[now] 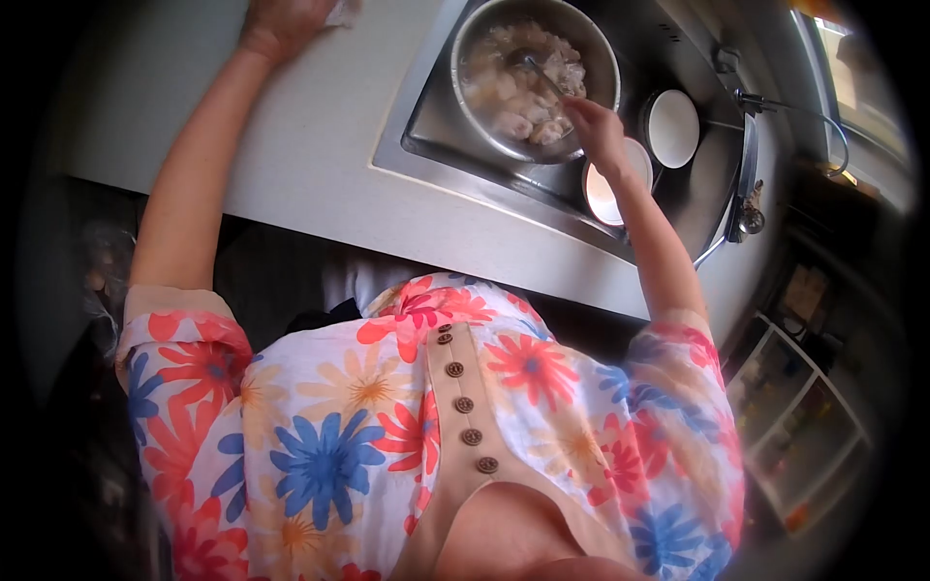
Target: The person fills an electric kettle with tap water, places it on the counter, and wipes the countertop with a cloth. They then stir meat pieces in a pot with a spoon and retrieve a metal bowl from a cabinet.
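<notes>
Steel-coloured, a spoon (550, 82) is clenched by its handle in the right grip (599, 129), its head among pale, wet pieces (531, 105) inside the metal bowl (604, 60). That bowl stands in the sink (705, 172); right of it are two round white dishes (671, 129). Left of the bowl, over the tabletop (320, 145), the left grip (288, 21) is beside something whitish (340, 13); whether it is closed, I cannot tell.

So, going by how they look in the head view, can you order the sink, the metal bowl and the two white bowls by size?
1. Sink
2. Metal bowl
3. White bowls: too alike to rank, one being partly hidden
</notes>
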Available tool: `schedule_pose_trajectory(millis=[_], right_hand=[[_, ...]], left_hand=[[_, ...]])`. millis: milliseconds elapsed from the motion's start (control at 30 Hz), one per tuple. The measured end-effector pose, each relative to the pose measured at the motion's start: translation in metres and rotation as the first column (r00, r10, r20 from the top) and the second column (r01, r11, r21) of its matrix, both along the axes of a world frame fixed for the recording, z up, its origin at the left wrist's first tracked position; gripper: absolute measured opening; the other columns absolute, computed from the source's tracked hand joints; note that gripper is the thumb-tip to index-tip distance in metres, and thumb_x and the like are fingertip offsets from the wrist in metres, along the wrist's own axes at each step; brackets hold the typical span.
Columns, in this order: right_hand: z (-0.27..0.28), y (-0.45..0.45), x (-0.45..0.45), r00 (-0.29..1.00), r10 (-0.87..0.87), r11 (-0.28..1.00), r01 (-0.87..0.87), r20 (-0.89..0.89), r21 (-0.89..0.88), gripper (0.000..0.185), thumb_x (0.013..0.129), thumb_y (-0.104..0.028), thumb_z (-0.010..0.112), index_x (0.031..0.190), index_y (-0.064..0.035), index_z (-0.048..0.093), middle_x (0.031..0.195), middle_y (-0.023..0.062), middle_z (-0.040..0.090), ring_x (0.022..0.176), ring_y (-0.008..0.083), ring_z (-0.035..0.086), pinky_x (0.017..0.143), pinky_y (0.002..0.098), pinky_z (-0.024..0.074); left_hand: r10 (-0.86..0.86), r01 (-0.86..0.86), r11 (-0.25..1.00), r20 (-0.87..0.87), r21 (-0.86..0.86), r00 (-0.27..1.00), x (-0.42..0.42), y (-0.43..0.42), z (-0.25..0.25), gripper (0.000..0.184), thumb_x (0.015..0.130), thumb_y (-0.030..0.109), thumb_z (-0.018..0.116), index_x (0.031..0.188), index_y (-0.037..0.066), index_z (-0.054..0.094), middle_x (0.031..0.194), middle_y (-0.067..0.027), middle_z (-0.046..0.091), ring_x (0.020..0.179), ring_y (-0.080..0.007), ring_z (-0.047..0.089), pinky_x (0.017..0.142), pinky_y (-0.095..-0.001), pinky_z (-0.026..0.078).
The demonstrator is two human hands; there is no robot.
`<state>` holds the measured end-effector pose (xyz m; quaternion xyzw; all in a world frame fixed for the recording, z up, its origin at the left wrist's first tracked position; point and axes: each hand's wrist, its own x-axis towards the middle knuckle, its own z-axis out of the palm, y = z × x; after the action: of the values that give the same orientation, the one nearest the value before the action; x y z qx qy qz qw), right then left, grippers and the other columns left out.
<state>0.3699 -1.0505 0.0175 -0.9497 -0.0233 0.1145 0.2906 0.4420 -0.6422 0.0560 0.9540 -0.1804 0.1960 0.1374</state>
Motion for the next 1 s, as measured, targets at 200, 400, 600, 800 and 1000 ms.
schedule_pose_trajectory(millis=[200,400,600,800,1000], right_hand=[[0.014,-0.002,0.033,0.990,-0.136,0.943,0.143,-0.044,0.299,0.018,0.086,-0.017,0.057,0.097,-0.0065,0.067,0.082,0.0062,0.067,0.069,0.0093,0.057,0.065,0.0247,0.0462],[-0.001,-0.020,0.032,0.858,-0.370,0.865,0.458,-0.355,0.204,0.024,0.087,-0.020,0.054,0.104,-0.0076,0.064,0.059,-0.0003,0.054,0.042,0.0083,0.043,0.038,0.0243,0.0347],[0.059,-0.031,-0.009,0.632,-0.402,0.585,0.734,-0.662,0.345,0.026,0.091,-0.018,0.050,0.114,-0.0086,0.056,0.046,-0.0062,0.032,0.033,0.0047,0.025,0.032,0.0221,0.0177],[0.017,-0.009,-0.015,0.797,-0.348,0.826,0.509,-0.493,0.241,0.025,0.090,-0.020,0.051,0.110,-0.0077,0.060,0.048,-0.0061,0.037,0.034,0.0050,0.027,0.032,0.0224,0.0188],[0.053,-0.004,0.002,0.819,-0.308,0.794,0.502,-0.484,0.344,0.026,0.090,-0.018,0.050,0.111,-0.0051,0.059,0.051,-0.0065,0.039,0.037,0.0031,0.029,0.033,0.0214,0.0216]], left_hand=[[0.002,-0.002,1.000,0.015,0.004,1.000,-0.002,0.000,-0.005,0.032,0.085,0.023,0.046,0.112,0.010,0.056,0.125,-0.0157,0.047,0.116,-0.0336,0.041,0.099,-0.0440,0.029],[-0.011,0.011,1.000,0.025,-0.011,1.000,0.000,0.004,-0.005,0.031,0.085,0.023,0.046,0.111,0.010,0.056,0.124,-0.0156,0.047,0.116,-0.0332,0.041,0.099,-0.0440,0.030],[-0.014,0.014,1.000,0.002,-0.028,1.000,-0.001,0.001,0.001,0.031,0.085,0.023,0.046,0.111,0.010,0.056,0.123,-0.0151,0.048,0.117,-0.0327,0.041,0.099,-0.0436,0.029],[-0.012,0.012,1.000,0.000,-0.024,1.000,-0.002,-0.001,0.005,0.031,0.085,0.023,0.046,0.111,0.011,0.056,0.123,-0.0149,0.048,0.117,-0.0325,0.040,0.099,-0.0435,0.029],[-0.005,0.005,1.000,0.001,0.002,1.000,0.000,0.000,0.001,0.032,0.085,0.024,0.046,0.112,0.010,0.056,0.124,-0.0151,0.047,0.118,-0.0326,0.040,0.100,-0.0437,0.028]])
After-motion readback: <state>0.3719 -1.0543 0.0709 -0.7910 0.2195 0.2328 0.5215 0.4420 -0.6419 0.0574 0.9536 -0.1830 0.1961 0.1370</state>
